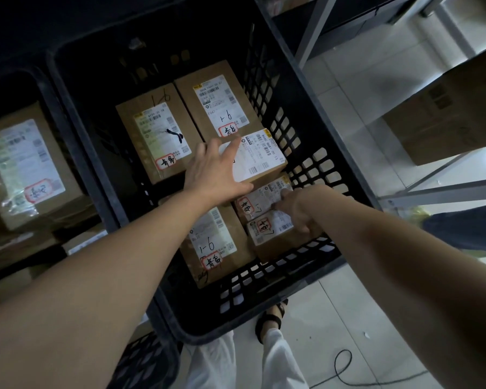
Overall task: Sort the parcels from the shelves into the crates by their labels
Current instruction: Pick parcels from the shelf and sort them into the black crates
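A black slatted crate holds several brown parcels with white labels and red-ringed stamps. Two larger ones lie at the back, and another marked "1-6" lies at the front. My left hand grips the left end of a small white-labelled parcel, held just above the others at mid-right. My right hand lies on two small parcels at the crate's right side, one marked "1-7" and one in front of it. Whether it grips them is unclear.
A second dark crate on the left holds a large labelled parcel. Grey metal shelving stands at the right with a cardboard box on it. A black cable lies on the tiled floor near my sandalled foot.
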`<action>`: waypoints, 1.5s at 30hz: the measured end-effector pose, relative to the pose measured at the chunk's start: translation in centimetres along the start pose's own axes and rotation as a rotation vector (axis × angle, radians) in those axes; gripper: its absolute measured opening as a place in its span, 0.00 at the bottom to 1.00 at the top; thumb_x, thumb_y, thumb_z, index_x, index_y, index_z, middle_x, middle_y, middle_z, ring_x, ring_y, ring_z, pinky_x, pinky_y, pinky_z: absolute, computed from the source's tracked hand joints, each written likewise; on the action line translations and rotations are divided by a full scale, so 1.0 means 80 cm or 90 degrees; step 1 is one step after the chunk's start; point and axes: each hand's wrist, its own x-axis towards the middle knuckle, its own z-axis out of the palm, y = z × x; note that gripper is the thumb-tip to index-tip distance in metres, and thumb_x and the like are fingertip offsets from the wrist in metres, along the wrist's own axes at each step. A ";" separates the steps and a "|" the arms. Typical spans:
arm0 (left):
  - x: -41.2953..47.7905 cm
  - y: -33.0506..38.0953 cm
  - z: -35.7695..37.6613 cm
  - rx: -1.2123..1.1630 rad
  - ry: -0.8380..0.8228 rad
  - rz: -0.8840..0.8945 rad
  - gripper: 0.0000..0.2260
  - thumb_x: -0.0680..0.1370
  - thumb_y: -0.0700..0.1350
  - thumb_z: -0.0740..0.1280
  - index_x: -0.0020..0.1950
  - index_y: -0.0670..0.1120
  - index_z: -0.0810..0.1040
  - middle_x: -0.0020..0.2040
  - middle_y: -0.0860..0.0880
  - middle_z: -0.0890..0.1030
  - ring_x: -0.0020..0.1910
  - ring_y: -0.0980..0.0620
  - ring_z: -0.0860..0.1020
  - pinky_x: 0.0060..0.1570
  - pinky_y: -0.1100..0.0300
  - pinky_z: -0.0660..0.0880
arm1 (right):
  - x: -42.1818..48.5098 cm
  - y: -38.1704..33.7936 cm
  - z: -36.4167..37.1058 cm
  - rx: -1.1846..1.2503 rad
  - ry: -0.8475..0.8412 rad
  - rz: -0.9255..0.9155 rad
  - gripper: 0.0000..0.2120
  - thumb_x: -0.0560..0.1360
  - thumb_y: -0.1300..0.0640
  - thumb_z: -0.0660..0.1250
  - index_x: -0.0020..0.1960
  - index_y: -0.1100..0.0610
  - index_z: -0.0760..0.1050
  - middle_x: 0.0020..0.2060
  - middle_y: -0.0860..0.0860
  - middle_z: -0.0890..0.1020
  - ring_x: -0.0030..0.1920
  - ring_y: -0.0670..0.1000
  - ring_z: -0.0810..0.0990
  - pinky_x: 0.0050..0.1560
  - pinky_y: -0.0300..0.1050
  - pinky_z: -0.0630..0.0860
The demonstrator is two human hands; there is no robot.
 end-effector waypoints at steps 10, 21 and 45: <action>0.001 0.010 0.007 -0.017 0.007 0.014 0.45 0.67 0.63 0.70 0.77 0.54 0.50 0.72 0.45 0.61 0.67 0.43 0.61 0.62 0.51 0.65 | 0.012 -0.008 0.050 -0.028 0.183 -0.001 0.48 0.72 0.53 0.72 0.78 0.46 0.41 0.74 0.58 0.53 0.75 0.63 0.53 0.67 0.63 0.66; 0.003 0.017 0.005 -0.034 0.006 0.011 0.45 0.68 0.63 0.71 0.77 0.54 0.50 0.72 0.45 0.61 0.67 0.43 0.61 0.62 0.51 0.65 | -0.001 -0.007 0.030 -0.065 0.149 -0.014 0.51 0.69 0.57 0.74 0.78 0.42 0.42 0.76 0.57 0.52 0.75 0.63 0.52 0.66 0.62 0.68; -0.003 0.028 0.002 -0.078 -0.088 0.017 0.44 0.68 0.63 0.70 0.77 0.55 0.50 0.69 0.48 0.62 0.68 0.45 0.61 0.61 0.49 0.69 | -0.011 0.006 0.035 0.286 0.173 0.040 0.17 0.78 0.63 0.59 0.67 0.57 0.72 0.64 0.58 0.72 0.62 0.60 0.75 0.59 0.51 0.75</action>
